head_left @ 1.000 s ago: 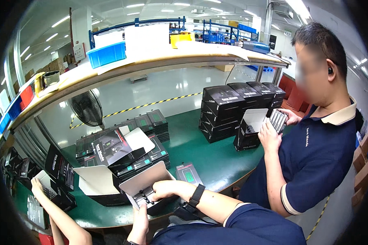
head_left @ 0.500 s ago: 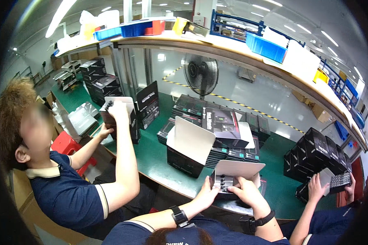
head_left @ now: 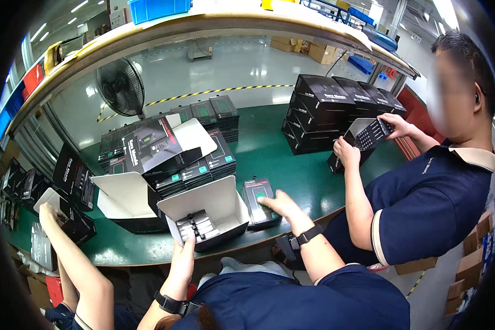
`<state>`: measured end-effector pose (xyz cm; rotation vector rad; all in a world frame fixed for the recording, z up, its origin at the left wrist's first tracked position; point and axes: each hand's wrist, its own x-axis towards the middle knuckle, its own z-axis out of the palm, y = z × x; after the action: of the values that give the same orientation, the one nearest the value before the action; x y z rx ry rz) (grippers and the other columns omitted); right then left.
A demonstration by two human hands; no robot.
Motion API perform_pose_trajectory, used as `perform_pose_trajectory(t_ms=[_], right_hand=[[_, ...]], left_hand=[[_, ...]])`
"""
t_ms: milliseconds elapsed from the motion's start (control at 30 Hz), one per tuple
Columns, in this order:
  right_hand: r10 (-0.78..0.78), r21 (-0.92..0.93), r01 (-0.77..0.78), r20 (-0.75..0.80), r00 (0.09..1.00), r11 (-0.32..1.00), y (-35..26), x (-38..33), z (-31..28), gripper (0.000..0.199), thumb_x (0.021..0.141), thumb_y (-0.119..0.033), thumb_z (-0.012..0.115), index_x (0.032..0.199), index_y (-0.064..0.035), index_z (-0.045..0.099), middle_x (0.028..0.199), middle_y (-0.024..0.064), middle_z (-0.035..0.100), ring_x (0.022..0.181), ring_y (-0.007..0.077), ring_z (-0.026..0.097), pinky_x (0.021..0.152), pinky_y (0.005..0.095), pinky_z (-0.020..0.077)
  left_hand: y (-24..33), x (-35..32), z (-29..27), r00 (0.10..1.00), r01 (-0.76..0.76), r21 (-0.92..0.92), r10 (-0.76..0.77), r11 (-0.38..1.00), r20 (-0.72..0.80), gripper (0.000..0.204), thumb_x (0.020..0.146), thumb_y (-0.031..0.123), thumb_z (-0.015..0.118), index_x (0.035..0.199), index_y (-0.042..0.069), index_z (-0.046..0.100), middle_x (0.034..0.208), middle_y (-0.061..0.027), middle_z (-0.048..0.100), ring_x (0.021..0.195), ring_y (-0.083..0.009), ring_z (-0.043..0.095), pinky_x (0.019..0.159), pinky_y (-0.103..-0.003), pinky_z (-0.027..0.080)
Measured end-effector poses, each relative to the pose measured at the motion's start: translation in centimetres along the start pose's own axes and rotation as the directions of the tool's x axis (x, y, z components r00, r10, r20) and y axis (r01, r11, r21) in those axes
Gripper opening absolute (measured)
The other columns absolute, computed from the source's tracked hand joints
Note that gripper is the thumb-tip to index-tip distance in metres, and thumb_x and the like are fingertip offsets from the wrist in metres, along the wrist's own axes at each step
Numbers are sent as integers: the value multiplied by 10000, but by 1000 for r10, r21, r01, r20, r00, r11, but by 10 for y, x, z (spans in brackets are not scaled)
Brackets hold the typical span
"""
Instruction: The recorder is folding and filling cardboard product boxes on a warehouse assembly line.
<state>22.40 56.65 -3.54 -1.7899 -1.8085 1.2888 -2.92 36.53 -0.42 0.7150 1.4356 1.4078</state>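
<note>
Across a factory floor edged with striped tape, a green bench carries packaging work by three people, viewed by me from a distance through the head camera. My left hand rests at the near-left corner of a white-lined box, thumb up by the rim; with its other fingers hidden, I cannot tell whether it pinches the wall. My right hand, loosely spread and not wrapped around anything, is at the right side of a lone flat package — lying face up on the bench, just right of the box, near the front edge. As I judge it, the step in hand is steadying the box while reaching for the package; a lift would call for thumb and fingers closing on its long edges, clear of the box wall.

By count: one box at my left hand, containing several silver-and-black pieces, too small to number; one package by itself; one open carton farther left; one tilted carton atop stacked flat packages, too many to tally. At right stand black boxes, four across the top, apparently three high at the near end. One fan stands beyond. Two co-workers flank me — one at right handling a dark ridged tray, one at left mostly forearms.
</note>
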Motion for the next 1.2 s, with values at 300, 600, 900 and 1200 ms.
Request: perform_pose_trajectory(t_ms=[300, 600, 900, 1200], right_hand=[[-96, 16, 95, 126, 987, 995, 16, 39, 28, 495, 649, -318, 751, 920, 87, 661, 844, 209, 677, 752, 240, 671, 677, 343, 507], [-58, 354, -73, 347, 936, 932, -26, 29, 20, 373, 707, -303, 759, 795, 45, 660, 690, 43, 635, 566, 127, 547, 501, 273, 375], [-412, 518, 267, 186, 892, 812, 16, 31, 17, 227, 827, -167, 583, 950, 12, 648, 889, 127, 674, 748, 224, 655, 685, 338, 512], [-194, 390, 69, 294, 936, 918, -3, 51, 17, 263, 842, -182, 570, 950, 44, 647, 868, 124, 672, 719, 217, 640, 659, 343, 490]], left_hand=[[-10, -6, 7, 987, -161, 163, 163, 973, 6, 721, 898, 315, 549, 1401, -73, 209, 1365, -240, 376, 1284, -298, 345, 1076, -360, 254], [-44, 14, -15, 991, -132, 138, 135, 982, -8, 896, 875, 467, 536, 1400, -129, 120, 1424, -318, 240, 1353, -366, 248, 1111, -387, 207], [-22, 13, 8, 997, -59, 268, 71, 962, -34, 932, 870, 559, 491, 1402, -117, 131, 1414, -345, 233, 1356, -400, 221, 1116, -398, 188], [-28, 9, 5, 995, -39, 219, 58, 975, -84, 897, 873, 537, 490, 1414, -84, 135, 1417, -336, 230, 1358, -403, 211, 1116, -412, 183]])
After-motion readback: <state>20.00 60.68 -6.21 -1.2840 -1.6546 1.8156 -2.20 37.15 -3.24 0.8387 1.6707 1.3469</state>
